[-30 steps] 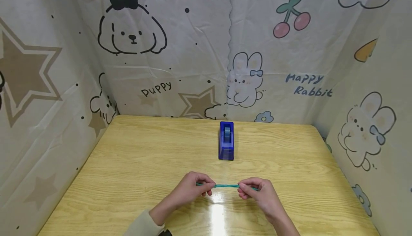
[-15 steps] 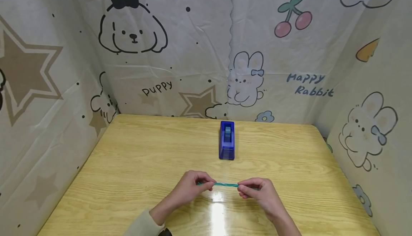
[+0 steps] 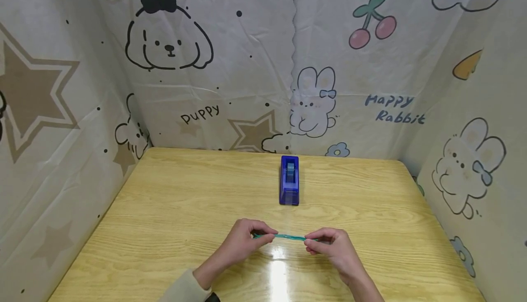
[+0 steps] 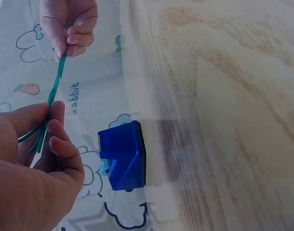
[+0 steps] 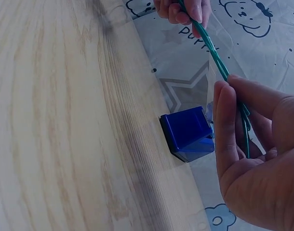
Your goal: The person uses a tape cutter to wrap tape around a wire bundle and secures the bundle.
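Observation:
A thin bundle of green cord-like strands [image 3: 289,237] is stretched between my two hands above the table. My left hand [image 3: 246,240] pinches its left part between thumb and fingers; in the left wrist view, several loose strand ends [image 4: 37,140] spread past the fingers. My right hand [image 3: 332,247] pinches the other part, and more strand ends [image 5: 246,130] run under its fingers in the right wrist view. Between the hands the bundle has a shiny patch; whether that is clear tape I cannot tell. Beyond the hands stands a blue tape dispenser [image 3: 289,180] with a roll in it.
The wood-grain table [image 3: 185,192] reaches back to a printed cloth [image 3: 230,78] that hangs behind it and along both sides. A bright light reflection lies on the tabletop in front of the hands.
Both hands stay in nearly the same place. The fingers have shifted slightly on the strands: fewer left fingertips show below the thumb, and less strand shows past the right thumb.

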A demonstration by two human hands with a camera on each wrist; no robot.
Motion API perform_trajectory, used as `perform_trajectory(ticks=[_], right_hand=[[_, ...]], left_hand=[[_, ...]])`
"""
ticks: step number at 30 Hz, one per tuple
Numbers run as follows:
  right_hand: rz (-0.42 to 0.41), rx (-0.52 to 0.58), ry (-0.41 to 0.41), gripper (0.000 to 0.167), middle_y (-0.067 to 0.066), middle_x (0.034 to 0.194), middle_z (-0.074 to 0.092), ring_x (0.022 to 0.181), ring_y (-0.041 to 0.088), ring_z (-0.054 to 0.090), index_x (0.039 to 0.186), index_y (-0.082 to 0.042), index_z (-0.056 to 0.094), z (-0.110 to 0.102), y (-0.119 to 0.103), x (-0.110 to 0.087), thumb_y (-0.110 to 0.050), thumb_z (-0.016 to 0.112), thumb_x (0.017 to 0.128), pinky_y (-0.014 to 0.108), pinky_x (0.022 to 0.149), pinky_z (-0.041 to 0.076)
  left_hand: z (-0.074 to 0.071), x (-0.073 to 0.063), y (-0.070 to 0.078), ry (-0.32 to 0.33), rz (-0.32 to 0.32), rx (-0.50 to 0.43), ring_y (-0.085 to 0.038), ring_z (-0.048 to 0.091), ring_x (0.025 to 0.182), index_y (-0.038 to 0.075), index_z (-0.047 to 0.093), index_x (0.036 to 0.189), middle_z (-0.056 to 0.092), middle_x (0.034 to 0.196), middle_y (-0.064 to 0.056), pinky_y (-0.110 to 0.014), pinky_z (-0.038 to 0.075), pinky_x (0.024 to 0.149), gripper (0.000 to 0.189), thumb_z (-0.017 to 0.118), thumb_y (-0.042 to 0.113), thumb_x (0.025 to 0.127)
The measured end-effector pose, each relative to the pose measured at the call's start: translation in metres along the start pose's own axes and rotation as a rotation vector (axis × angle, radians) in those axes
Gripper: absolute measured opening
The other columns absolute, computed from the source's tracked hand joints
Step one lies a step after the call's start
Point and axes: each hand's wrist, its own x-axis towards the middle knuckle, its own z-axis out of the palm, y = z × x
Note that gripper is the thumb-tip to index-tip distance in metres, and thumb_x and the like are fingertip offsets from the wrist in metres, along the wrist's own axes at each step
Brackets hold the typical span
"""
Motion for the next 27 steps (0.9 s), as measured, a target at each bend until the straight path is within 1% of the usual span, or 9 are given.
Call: perform_trajectory(ticks=[3, 6, 8, 11, 15, 19, 24, 26, 27], right_hand=[[-0.008, -0.011, 0.017, 0.029, 0.007, 0.086, 0.078, 0.076, 0.014, 0.074, 0.105, 0.017, 0.072, 0.0003, 0.0006, 0.0, -0.004, 0.082, 0.087, 0.032, 0.075, 0.063], [-0.008, -0.026, 0.036, 0.028, 0.007, 0.085, 0.078, 0.075, 0.014, 0.074, 0.104, 0.016, 0.073, 0.0001, 0.0003, -0.0002, -0.002, 0.082, 0.086, 0.031, 0.075, 0.062], [-0.009, -0.032, 0.041, 0.028, 0.009, 0.086, 0.078, 0.075, 0.014, 0.074, 0.104, 0.016, 0.073, -0.0006, -0.0004, -0.0004, -0.003, 0.082, 0.086, 0.032, 0.075, 0.063], [-0.006, -0.037, 0.041, 0.028, 0.011, 0.088, 0.078, 0.075, 0.014, 0.074, 0.104, 0.014, 0.074, -0.0014, -0.0013, -0.0006, -0.005, 0.083, 0.086, 0.033, 0.076, 0.063], [0.003, -0.029, 0.032, 0.028, 0.012, 0.09, 0.078, 0.077, 0.014, 0.074, 0.105, 0.014, 0.073, -0.0021, -0.0009, -0.0005, -0.004, 0.082, 0.086, 0.033, 0.077, 0.063], [0.032, -0.016, 0.028, 0.026, 0.012, 0.092, 0.077, 0.079, 0.015, 0.074, 0.106, 0.013, 0.072, -0.0016, -0.0011, 0.0008, -0.005, 0.08, 0.089, 0.034, 0.079, 0.063], [0.064, 0.012, 0.053, 0.025, 0.009, 0.089, 0.076, 0.077, 0.015, 0.072, 0.107, 0.011, 0.071, 0.0007, -0.0017, 0.0042, -0.009, 0.076, 0.094, 0.03, 0.075, 0.062], [0.067, 0.024, 0.063, 0.024, 0.006, 0.086, 0.075, 0.073, 0.014, 0.07, 0.107, 0.012, 0.07, 0.0015, -0.0012, 0.0051, -0.007, 0.076, 0.094, 0.028, 0.072, 0.061], [0.064, 0.029, 0.065, 0.023, 0.006, 0.086, 0.075, 0.072, 0.013, 0.069, 0.106, 0.012, 0.07, 0.0018, -0.001, 0.0053, -0.006, 0.076, 0.094, 0.027, 0.071, 0.06]], left_hand=[[0.0005, 0.0002, -0.0007, -0.009, -0.001, -0.016, -0.011, 0.066, 0.078, 0.013, 0.082, 0.105, 0.079, 0.097, -0.009, -0.022, 0.051, 0.067, 0.012, 0.073, 0.018, 0.098], [0.0003, 0.0002, -0.0011, -0.03, -0.032, -0.061, -0.02, 0.068, 0.079, 0.012, 0.081, 0.105, 0.078, 0.094, -0.01, -0.022, 0.051, 0.067, 0.018, 0.071, 0.025, 0.1], [0.0003, 0.0005, -0.0013, -0.043, -0.055, -0.101, -0.023, 0.068, 0.08, 0.01, 0.081, 0.105, 0.076, 0.093, -0.013, -0.025, 0.053, 0.067, 0.022, 0.068, 0.028, 0.102], [0.0012, 0.0012, -0.0019, -0.06, -0.079, -0.154, -0.019, 0.068, 0.076, 0.003, 0.079, 0.106, 0.073, 0.093, -0.02, -0.033, 0.059, 0.069, 0.028, 0.067, 0.027, 0.103], [0.0027, 0.0021, -0.0042, -0.063, -0.077, -0.162, -0.014, 0.068, 0.075, 0.0, 0.078, 0.106, 0.072, 0.095, -0.023, -0.042, 0.061, 0.073, 0.026, 0.067, 0.023, 0.102], [0.002, 0.0024, -0.005, -0.039, -0.067, -0.118, -0.017, 0.068, 0.077, 0.007, 0.081, 0.105, 0.076, 0.097, -0.019, -0.038, 0.06, 0.072, 0.02, 0.069, 0.022, 0.101], [0.0009, 0.0024, -0.0049, -0.029, -0.058, -0.108, -0.029, 0.071, 0.081, 0.012, 0.082, 0.105, 0.077, 0.099, -0.017, -0.028, 0.057, 0.067, 0.013, 0.071, 0.016, 0.099], [0.001, 0.0023, -0.005, -0.033, -0.053, -0.112, -0.03, 0.071, 0.082, 0.011, 0.082, 0.105, 0.077, 0.099, -0.018, -0.026, 0.056, 0.066, 0.013, 0.072, 0.014, 0.098], [0.0011, 0.0024, -0.0052, -0.032, -0.051, -0.111, -0.028, 0.071, 0.081, 0.011, 0.082, 0.105, 0.077, 0.1, -0.017, -0.024, 0.056, 0.066, 0.013, 0.072, 0.013, 0.098]])
